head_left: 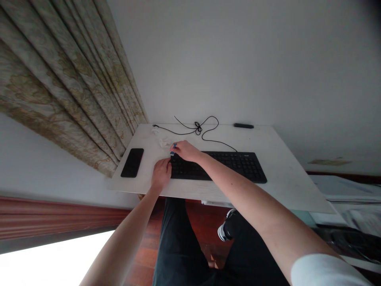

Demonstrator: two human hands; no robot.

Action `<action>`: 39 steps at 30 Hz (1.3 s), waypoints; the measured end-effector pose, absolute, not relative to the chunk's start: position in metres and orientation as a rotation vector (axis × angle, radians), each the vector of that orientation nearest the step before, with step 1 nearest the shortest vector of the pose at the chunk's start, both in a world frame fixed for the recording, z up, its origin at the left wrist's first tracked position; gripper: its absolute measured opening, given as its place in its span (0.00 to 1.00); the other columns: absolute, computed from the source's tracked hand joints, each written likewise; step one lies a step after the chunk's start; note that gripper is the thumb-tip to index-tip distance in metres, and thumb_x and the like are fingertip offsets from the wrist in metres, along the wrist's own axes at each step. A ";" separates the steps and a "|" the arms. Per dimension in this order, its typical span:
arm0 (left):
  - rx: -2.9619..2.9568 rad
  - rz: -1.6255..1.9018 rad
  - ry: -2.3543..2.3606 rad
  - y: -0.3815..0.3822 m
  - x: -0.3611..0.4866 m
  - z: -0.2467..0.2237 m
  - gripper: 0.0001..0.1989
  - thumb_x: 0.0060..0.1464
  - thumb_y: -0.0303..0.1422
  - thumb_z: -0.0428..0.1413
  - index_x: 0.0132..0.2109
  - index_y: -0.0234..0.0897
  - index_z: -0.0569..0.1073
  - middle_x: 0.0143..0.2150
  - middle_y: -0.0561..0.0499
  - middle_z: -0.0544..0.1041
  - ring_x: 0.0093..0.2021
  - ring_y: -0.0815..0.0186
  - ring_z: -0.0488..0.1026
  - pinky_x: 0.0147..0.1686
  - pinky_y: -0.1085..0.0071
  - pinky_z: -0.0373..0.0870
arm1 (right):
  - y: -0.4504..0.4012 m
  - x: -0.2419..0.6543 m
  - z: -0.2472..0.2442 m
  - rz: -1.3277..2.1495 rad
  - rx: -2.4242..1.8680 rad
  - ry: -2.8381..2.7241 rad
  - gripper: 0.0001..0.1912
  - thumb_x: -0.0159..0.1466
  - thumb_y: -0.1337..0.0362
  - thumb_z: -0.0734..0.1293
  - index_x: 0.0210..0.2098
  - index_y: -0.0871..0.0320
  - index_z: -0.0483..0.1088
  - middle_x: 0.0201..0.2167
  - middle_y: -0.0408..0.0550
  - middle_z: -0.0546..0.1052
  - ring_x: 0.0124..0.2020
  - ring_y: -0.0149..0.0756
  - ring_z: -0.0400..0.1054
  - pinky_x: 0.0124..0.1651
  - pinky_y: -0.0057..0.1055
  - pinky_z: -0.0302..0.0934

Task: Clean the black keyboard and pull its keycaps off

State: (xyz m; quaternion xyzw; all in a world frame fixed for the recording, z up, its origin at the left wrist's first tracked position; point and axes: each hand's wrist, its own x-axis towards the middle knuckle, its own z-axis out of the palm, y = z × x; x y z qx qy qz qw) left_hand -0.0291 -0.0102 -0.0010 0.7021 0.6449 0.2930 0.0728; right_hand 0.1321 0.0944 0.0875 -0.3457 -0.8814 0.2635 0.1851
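Note:
A black keyboard (238, 163) lies on the white table (282, 159), its left part partly covered by my hands and right forearm. My right hand (185, 150) is closed around a small blue tool (174, 146), whose lower end meets the keyboard's upper left corner. Against the keyboard's left edge rests my left hand (161, 172), its fingers together; whether it holds anything small cannot be made out. The keyboard's black cable (214, 141) loops behind it and is tied in a knot.
A black phone (132, 163) lies at the table's left side. Crumpled white tissue (164, 142) sits behind my hands. Near the back edge is a dark, slim object (243, 126). Curtains (98, 79) hang at the left, and a wall stands behind the table.

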 end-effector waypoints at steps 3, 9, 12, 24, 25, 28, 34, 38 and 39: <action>2.112 0.887 1.917 -0.010 -0.030 0.000 0.19 0.68 0.32 0.43 0.56 0.36 0.74 0.52 0.42 0.79 0.54 0.56 0.74 0.60 0.55 0.68 | 0.091 0.130 0.084 0.689 -1.028 -2.551 0.11 0.71 0.68 0.64 0.37 0.58 0.79 0.39 0.53 0.83 0.43 0.40 0.76 0.45 0.30 0.61; 2.113 0.875 1.928 -0.011 -0.029 0.000 0.19 0.68 0.34 0.43 0.56 0.37 0.74 0.52 0.43 0.79 0.55 0.56 0.74 0.61 0.53 0.68 | 0.102 0.161 0.098 0.569 -1.237 -2.698 0.09 0.69 0.65 0.67 0.36 0.60 0.80 0.35 0.57 0.82 0.39 0.43 0.76 0.41 0.31 0.61; 2.108 0.885 1.928 -0.011 -0.029 0.000 0.19 0.68 0.34 0.43 0.56 0.37 0.74 0.53 0.43 0.79 0.55 0.56 0.74 0.61 0.53 0.68 | 0.100 0.158 0.098 0.649 -1.144 -2.596 0.11 0.70 0.67 0.65 0.36 0.58 0.80 0.37 0.53 0.83 0.41 0.39 0.76 0.43 0.29 0.61; 2.121 0.897 1.910 -0.011 -0.030 0.000 0.20 0.68 0.35 0.43 0.58 0.37 0.73 0.55 0.42 0.78 0.58 0.56 0.73 0.63 0.52 0.67 | 0.098 0.183 0.099 0.640 -1.256 -2.584 0.10 0.68 0.69 0.65 0.35 0.59 0.80 0.35 0.54 0.82 0.37 0.40 0.76 0.40 0.30 0.61; 2.117 0.894 1.911 -0.011 -0.030 0.000 0.20 0.68 0.35 0.43 0.58 0.37 0.73 0.55 0.42 0.78 0.58 0.56 0.73 0.63 0.52 0.67 | 0.096 0.183 0.098 0.649 -1.213 -2.553 0.11 0.69 0.70 0.64 0.36 0.58 0.80 0.36 0.53 0.82 0.38 0.39 0.76 0.41 0.30 0.61; 2.103 0.888 1.903 -0.011 -0.031 0.001 0.20 0.68 0.34 0.43 0.58 0.37 0.74 0.54 0.43 0.79 0.57 0.56 0.74 0.62 0.53 0.68 | 0.090 0.182 0.095 0.661 -1.146 -2.535 0.12 0.70 0.69 0.63 0.38 0.58 0.80 0.39 0.52 0.83 0.42 0.39 0.76 0.44 0.29 0.61; 2.115 0.889 1.924 -0.010 -0.031 -0.002 0.20 0.68 0.36 0.44 0.58 0.36 0.74 0.55 0.42 0.79 0.57 0.55 0.74 0.63 0.51 0.67 | 0.091 0.207 0.102 0.611 -1.405 -2.634 0.09 0.68 0.68 0.65 0.36 0.60 0.79 0.36 0.56 0.82 0.37 0.41 0.76 0.39 0.31 0.61; 2.115 0.890 1.924 -0.009 -0.033 -0.003 0.20 0.68 0.36 0.44 0.58 0.36 0.74 0.55 0.42 0.79 0.57 0.55 0.74 0.63 0.51 0.67 | 0.088 0.208 0.100 0.644 -1.253 -2.587 0.13 0.70 0.69 0.62 0.39 0.58 0.79 0.40 0.52 0.83 0.42 0.37 0.76 0.45 0.29 0.61; 2.112 0.893 1.917 -0.009 -0.033 -0.003 0.20 0.68 0.36 0.44 0.58 0.36 0.74 0.55 0.43 0.79 0.57 0.55 0.74 0.63 0.51 0.67 | 0.087 0.207 0.097 0.660 -1.208 -2.572 0.13 0.71 0.69 0.61 0.40 0.58 0.79 0.41 0.51 0.83 0.43 0.37 0.76 0.47 0.28 0.61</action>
